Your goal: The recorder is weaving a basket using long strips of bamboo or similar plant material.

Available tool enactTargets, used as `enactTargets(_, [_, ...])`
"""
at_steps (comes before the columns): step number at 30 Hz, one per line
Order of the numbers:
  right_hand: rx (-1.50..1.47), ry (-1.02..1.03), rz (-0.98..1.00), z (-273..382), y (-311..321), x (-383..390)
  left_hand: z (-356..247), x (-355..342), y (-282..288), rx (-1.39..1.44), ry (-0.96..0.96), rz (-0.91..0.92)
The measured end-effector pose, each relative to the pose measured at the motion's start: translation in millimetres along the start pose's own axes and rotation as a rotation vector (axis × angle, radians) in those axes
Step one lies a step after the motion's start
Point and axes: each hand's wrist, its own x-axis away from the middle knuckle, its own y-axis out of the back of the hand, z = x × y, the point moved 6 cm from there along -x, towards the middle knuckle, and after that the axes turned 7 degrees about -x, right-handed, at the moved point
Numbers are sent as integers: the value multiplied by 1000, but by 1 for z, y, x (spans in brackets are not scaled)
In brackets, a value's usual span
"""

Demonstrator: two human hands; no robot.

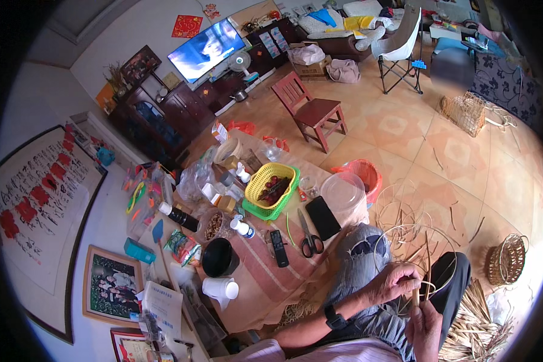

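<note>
Over my lap, my left hand (398, 283), with a dark watch on the wrist, pinches a thin pale cane strip (429, 283). Just below it my right hand (424, 329) is closed on the lower ends of the strips, where a short pale piece (415, 297) stands up between both hands. A darker brown strip (428, 253) rises from the same spot. Wide loops of thin cane (377, 248) spread out above my hands and over my knees. The exact grip of my right fingers is partly hidden.
On the table left of me lie black-handled scissors (311, 244), a black phone (323, 218), a remote (279, 248) and a yellow basket (271, 184). A woven basket (507, 259) and a heap of dry strips (476, 320) are on the floor at right. A red chair (315, 113) stands ahead.
</note>
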Motion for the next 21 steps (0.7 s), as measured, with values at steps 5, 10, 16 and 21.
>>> enactTargets(5, [100,109,122,42,-22,17,0,6,9,-29,-93,-18])
enactTargets(10, [-399,29,108,77,-6,25,-7,9,6,5,-169,26])
enactTargets(16, [-660,21,40,106,30,46,-4,11,-4,-83,-129,-75])
enactTargets(21, [-631,210,-158,86,52,-4,1,16,-6,-168,-197,-191])
